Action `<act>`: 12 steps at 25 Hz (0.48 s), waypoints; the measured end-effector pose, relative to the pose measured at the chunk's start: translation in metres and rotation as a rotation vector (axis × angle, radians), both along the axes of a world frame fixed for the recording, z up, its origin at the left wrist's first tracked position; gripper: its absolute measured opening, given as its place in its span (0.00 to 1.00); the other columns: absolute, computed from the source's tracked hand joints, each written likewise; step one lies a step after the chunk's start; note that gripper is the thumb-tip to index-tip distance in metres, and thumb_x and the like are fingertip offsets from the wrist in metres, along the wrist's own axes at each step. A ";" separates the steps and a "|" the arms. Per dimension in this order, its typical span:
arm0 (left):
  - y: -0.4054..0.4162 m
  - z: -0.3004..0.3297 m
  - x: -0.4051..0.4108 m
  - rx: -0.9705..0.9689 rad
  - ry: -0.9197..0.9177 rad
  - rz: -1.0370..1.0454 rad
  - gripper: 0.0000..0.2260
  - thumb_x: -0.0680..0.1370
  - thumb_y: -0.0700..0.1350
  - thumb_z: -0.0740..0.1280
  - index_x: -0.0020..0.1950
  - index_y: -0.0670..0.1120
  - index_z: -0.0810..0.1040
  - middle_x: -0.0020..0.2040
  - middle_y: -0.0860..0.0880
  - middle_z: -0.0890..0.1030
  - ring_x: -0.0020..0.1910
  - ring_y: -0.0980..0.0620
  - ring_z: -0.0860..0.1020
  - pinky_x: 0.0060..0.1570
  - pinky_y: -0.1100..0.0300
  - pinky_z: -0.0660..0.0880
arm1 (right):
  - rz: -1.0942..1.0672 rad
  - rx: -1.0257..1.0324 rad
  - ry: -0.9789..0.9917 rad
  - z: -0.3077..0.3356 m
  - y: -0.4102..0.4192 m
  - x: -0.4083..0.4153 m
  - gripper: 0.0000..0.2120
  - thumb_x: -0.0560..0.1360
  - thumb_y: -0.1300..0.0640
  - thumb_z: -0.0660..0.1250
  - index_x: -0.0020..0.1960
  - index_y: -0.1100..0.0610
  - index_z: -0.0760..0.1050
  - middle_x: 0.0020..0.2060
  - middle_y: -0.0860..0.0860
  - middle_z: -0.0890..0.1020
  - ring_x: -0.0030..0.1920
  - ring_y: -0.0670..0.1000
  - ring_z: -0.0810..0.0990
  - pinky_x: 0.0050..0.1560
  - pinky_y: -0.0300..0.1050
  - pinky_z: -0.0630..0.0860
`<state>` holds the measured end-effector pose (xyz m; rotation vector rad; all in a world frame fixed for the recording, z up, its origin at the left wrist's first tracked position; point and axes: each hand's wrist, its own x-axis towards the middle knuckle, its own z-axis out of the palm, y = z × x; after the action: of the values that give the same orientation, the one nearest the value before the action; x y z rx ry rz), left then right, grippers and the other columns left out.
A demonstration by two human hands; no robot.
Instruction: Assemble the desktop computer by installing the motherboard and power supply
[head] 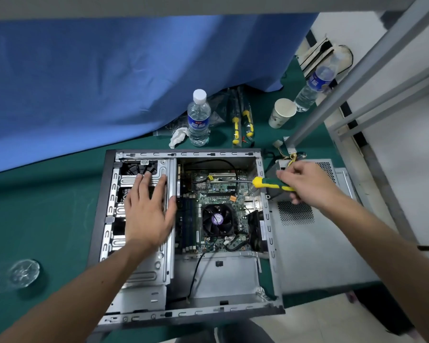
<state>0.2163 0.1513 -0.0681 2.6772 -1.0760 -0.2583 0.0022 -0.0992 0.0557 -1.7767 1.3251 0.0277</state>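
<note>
An open computer case (233,280) lies flat on the green table. The motherboard (217,191) with its black CPU fan (217,220) sits inside the case. My left hand (148,206) rests flat, fingers straight, on the metal drive cage (159,266) at the case's left. My right hand (305,181) grips a green and yellow screwdriver (268,183), whose shaft points left over the upper part of the motherboard. The grey power supply (281,165) with coloured wires lies outside the case, mostly hidden behind my right hand.
The case's side panel (312,243) lies to the right. Behind the case stand a water bottle (198,118), a crumpled tissue (177,137), two packaged screwdrivers (242,122), a paper cup (281,112) and a second bottle (312,87). A glass dish (24,273) sits at left.
</note>
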 end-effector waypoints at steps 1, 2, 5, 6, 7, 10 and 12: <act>0.000 0.000 -0.001 0.005 0.000 -0.003 0.27 0.81 0.64 0.45 0.78 0.56 0.57 0.79 0.45 0.56 0.78 0.47 0.49 0.74 0.41 0.52 | -0.120 0.192 -0.112 -0.003 0.003 -0.016 0.10 0.78 0.52 0.68 0.48 0.60 0.77 0.36 0.56 0.82 0.28 0.48 0.77 0.31 0.44 0.77; 0.000 0.001 -0.001 0.010 0.001 -0.008 0.27 0.81 0.64 0.45 0.78 0.56 0.57 0.79 0.45 0.56 0.79 0.47 0.48 0.75 0.41 0.51 | -0.194 0.355 -0.204 -0.006 0.006 -0.031 0.12 0.77 0.53 0.69 0.51 0.62 0.77 0.38 0.58 0.83 0.29 0.48 0.78 0.32 0.44 0.78; -0.001 0.006 -0.004 0.021 -0.042 -0.010 0.28 0.81 0.64 0.45 0.78 0.55 0.58 0.79 0.44 0.56 0.79 0.46 0.50 0.75 0.42 0.50 | -0.252 0.684 -0.448 -0.020 0.019 -0.076 0.20 0.73 0.54 0.71 0.58 0.66 0.76 0.45 0.61 0.83 0.35 0.51 0.80 0.39 0.45 0.81; -0.001 0.009 -0.007 0.033 -0.065 0.007 0.27 0.81 0.63 0.45 0.78 0.54 0.60 0.78 0.43 0.57 0.78 0.45 0.52 0.75 0.42 0.52 | -0.247 0.752 -0.511 -0.024 0.023 -0.089 0.20 0.72 0.55 0.71 0.59 0.66 0.76 0.46 0.61 0.83 0.38 0.53 0.81 0.42 0.47 0.81; -0.001 0.011 -0.013 0.041 -0.061 0.038 0.27 0.82 0.63 0.44 0.78 0.53 0.60 0.78 0.42 0.58 0.78 0.44 0.53 0.75 0.42 0.52 | -0.226 0.801 -0.545 -0.028 0.026 -0.100 0.20 0.71 0.57 0.71 0.60 0.65 0.76 0.46 0.60 0.83 0.41 0.54 0.83 0.45 0.48 0.81; 0.003 0.008 -0.046 0.068 0.025 0.114 0.30 0.82 0.64 0.45 0.80 0.52 0.52 0.80 0.43 0.51 0.79 0.45 0.47 0.76 0.43 0.45 | -0.116 0.816 -0.436 -0.047 0.033 -0.129 0.14 0.73 0.67 0.70 0.58 0.62 0.77 0.44 0.56 0.84 0.50 0.59 0.84 0.53 0.50 0.81; 0.010 0.001 -0.065 0.099 -0.022 0.067 0.31 0.81 0.62 0.50 0.81 0.49 0.49 0.81 0.44 0.48 0.79 0.47 0.45 0.76 0.44 0.44 | -0.089 0.652 -0.227 -0.066 0.040 -0.139 0.10 0.72 0.72 0.66 0.48 0.60 0.77 0.37 0.54 0.82 0.46 0.58 0.84 0.50 0.51 0.78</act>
<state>0.1518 0.1611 -0.0668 2.8042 -1.0021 -0.2771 -0.1364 -0.0588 -0.0108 -1.1317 1.0677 0.1830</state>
